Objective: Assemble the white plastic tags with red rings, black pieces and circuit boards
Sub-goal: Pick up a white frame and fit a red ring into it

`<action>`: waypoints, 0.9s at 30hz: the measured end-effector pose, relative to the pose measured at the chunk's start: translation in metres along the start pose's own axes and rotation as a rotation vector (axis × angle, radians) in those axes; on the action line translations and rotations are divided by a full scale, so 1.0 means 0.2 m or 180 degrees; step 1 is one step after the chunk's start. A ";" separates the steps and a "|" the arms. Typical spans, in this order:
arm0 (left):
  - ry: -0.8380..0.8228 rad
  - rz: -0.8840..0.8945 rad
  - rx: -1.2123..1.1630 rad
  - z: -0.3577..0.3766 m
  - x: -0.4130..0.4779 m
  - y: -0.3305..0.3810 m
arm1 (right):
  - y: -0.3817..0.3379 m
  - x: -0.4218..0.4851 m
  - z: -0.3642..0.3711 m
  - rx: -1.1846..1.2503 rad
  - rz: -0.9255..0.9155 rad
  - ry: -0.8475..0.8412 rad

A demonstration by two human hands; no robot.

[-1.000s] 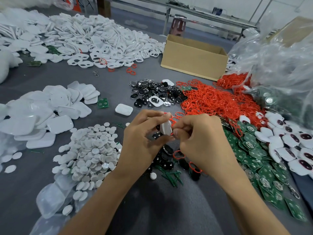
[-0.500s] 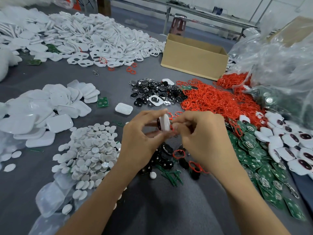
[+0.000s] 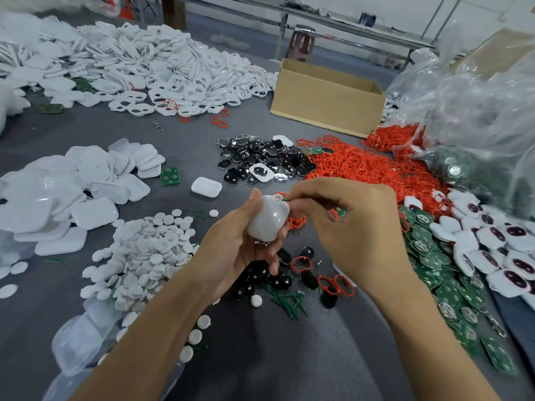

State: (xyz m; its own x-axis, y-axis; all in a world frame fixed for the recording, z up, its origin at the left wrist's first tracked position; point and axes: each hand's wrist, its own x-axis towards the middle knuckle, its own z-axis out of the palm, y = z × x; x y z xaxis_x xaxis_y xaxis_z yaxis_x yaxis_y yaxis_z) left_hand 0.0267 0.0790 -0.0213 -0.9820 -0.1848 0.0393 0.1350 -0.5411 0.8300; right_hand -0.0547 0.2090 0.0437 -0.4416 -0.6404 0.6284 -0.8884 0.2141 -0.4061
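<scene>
Left hand [image 3: 228, 253]: my fingers are curled round the white tag [image 3: 267, 219] and hold it above the table [image 3: 260, 357], smooth back towards me.
Right hand [image 3: 350, 227]: thumb and forefinger pinch a small part [image 3: 285, 200] at the tag's top edge. I cannot tell if it is red or green.
Risk 1: the shell looks glossy. A hard push at the top may twist it out of my left grip and drop it among the black pieces [image 3: 278, 280].
Risk 2: the working face is hidden from me, so the part could seat crooked.
Likely cause: off-centre force.
</scene>
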 end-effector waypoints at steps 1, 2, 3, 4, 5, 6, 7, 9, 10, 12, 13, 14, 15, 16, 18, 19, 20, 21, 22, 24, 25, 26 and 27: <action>-0.0023 -0.0023 0.0011 0.00 0.00 0.00 | 0.00 0.00 0.00 -0.0118 -0.0091 -0.0009; -0.0036 -0.0035 0.0017 0.01 0.00 0.00 | 0.00 -0.01 0.01 -0.0225 -0.0150 -0.0024; -0.0040 -0.0032 0.0019 0.01 0.00 0.00 | 0.01 -0.01 0.01 -0.0298 -0.0176 -0.0044; -0.0028 -0.0014 0.0020 0.02 0.00 -0.01 | 0.01 -0.01 0.01 -0.0330 -0.0177 -0.0062; -0.0003 0.0007 0.0030 0.02 0.00 -0.01 | 0.01 -0.01 0.02 -0.0337 -0.0164 -0.0073; 0.0030 0.0025 0.0045 0.02 0.00 -0.01 | 0.02 -0.01 0.02 -0.0332 -0.0146 -0.0077; 0.0053 0.0041 0.0056 0.02 0.00 -0.01 | 0.02 -0.01 0.02 -0.0321 -0.0124 -0.0077; 0.0044 0.0083 0.0066 0.02 0.00 -0.01 | 0.02 -0.01 0.03 -0.0299 -0.0073 -0.0072; 0.0028 0.0106 0.0069 0.02 0.00 -0.02 | 0.02 -0.01 0.03 -0.0290 -0.0049 -0.0078; 0.0021 0.0133 0.0082 0.02 0.00 -0.02 | 0.02 -0.01 0.02 -0.0291 -0.0029 -0.0094; 0.0031 0.0141 0.0108 0.02 -0.01 -0.02 | 0.02 -0.01 0.02 -0.0308 -0.0027 -0.0091; 0.0046 0.0147 0.0159 0.02 -0.01 -0.02 | 0.02 -0.01 0.02 -0.0335 -0.0026 -0.0074; 0.0059 0.0152 0.0228 0.02 -0.01 -0.03 | 0.02 -0.01 0.02 -0.0367 -0.0024 -0.0046; 0.0071 0.0158 0.0285 0.02 0.00 -0.03 | 0.01 -0.01 0.02 -0.0399 -0.0019 -0.0015; 0.0088 0.0154 0.0361 0.03 0.00 -0.04 | 0.01 -0.01 0.02 -0.0456 -0.0004 0.0014; 0.0088 0.0142 0.0417 0.03 0.00 -0.04 | 0.02 -0.01 0.02 -0.0484 -0.0004 -0.0005; 0.0082 0.0128 0.0477 0.03 0.00 -0.04 | 0.02 -0.01 0.02 -0.0504 -0.0013 -0.0041; 0.0064 0.0121 0.0516 0.03 0.00 -0.05 | 0.03 -0.01 0.01 -0.0509 -0.0031 -0.0084; 0.0036 0.0117 0.0523 0.03 -0.01 -0.05 | 0.03 0.00 0.01 -0.0498 -0.0060 -0.0128; -0.0050 0.0086 0.0492 0.04 -0.01 -0.05 | 0.04 0.00 0.00 -0.0467 -0.0148 -0.0218; -0.0093 0.0053 0.0492 0.04 -0.01 -0.05 | 0.05 0.01 0.00 -0.0465 -0.0194 -0.0263; -0.0126 0.0010 0.0500 0.03 -0.01 -0.04 | 0.05 0.01 -0.01 -0.0473 -0.0239 -0.0299; -0.0143 -0.0026 0.0513 0.03 -0.01 -0.04 | 0.06 0.01 -0.01 -0.0486 -0.0283 -0.0319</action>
State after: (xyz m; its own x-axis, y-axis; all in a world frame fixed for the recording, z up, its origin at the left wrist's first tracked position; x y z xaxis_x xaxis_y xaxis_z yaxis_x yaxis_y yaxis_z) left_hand 0.0266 0.0893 -0.0248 -0.9884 -0.1420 0.0540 0.1076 -0.4031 0.9088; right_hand -0.0657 0.2114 0.0407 -0.3525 -0.7303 0.5851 -0.9354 0.2578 -0.2418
